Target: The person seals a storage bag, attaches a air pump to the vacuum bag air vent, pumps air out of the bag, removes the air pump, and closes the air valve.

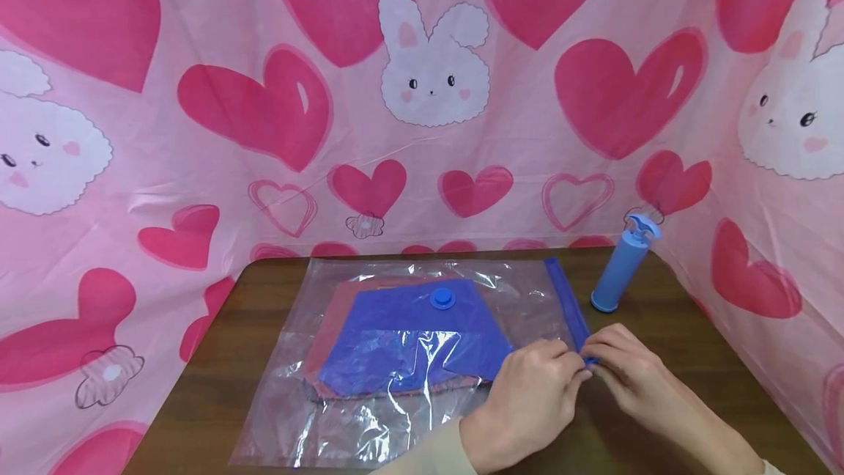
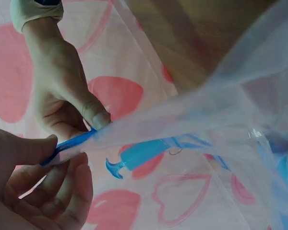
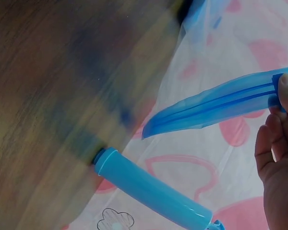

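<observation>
A clear vacuum storage bag (image 1: 277, 394) lies flat with folded blue and dull-red cloth (image 1: 395, 321) inside and a round blue valve (image 1: 443, 297) on top. Along its right side runs a blue zip strip (image 1: 565, 299). My left hand (image 1: 530, 387) pinches the strip near its front end, thumb on top in the left wrist view. Just to the right, my right hand (image 1: 629, 369) pinches a small dark-blue zip slider (image 3: 277, 86) on the strip. Beyond the slider, the strip's two ridges show in the right wrist view.
A blue hand pump (image 1: 621, 270) with a T-shaped handle stands upright at the back right of the brown wooden table (image 1: 211, 387), beyond the right hand. Pink heart-and-rabbit fabric (image 1: 422, 145) hangs behind the table and along both sides.
</observation>
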The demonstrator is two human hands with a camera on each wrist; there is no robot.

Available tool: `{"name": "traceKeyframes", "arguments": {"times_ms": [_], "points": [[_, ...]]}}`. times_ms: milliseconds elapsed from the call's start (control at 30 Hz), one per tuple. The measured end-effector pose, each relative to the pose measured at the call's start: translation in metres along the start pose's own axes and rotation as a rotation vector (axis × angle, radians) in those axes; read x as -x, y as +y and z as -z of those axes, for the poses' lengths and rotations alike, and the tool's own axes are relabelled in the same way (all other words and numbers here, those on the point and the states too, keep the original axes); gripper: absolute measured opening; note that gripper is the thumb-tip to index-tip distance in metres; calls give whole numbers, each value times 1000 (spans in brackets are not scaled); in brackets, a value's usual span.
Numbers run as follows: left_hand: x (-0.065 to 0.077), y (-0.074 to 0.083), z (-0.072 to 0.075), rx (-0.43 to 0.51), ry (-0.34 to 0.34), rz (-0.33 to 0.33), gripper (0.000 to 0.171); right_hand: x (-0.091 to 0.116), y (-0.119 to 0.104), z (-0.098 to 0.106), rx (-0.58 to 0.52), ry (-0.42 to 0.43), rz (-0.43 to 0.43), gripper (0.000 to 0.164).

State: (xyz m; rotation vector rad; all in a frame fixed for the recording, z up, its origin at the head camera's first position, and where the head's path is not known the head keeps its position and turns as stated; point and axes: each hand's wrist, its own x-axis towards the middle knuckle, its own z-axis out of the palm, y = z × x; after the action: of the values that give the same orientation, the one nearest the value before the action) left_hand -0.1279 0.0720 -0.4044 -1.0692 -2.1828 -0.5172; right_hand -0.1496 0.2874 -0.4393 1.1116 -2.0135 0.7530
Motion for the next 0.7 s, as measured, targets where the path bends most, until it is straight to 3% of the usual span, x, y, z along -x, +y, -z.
{"name": "traceKeyframes", "arguments": {"times_ms": [267,700], "points": [[1,3,2,-1,-20,19,10,-3,-5,4,17,-24,14,41],[4,2,4,-81,19,-62,17,-7,-8,3,22,-39,23,43]]}}
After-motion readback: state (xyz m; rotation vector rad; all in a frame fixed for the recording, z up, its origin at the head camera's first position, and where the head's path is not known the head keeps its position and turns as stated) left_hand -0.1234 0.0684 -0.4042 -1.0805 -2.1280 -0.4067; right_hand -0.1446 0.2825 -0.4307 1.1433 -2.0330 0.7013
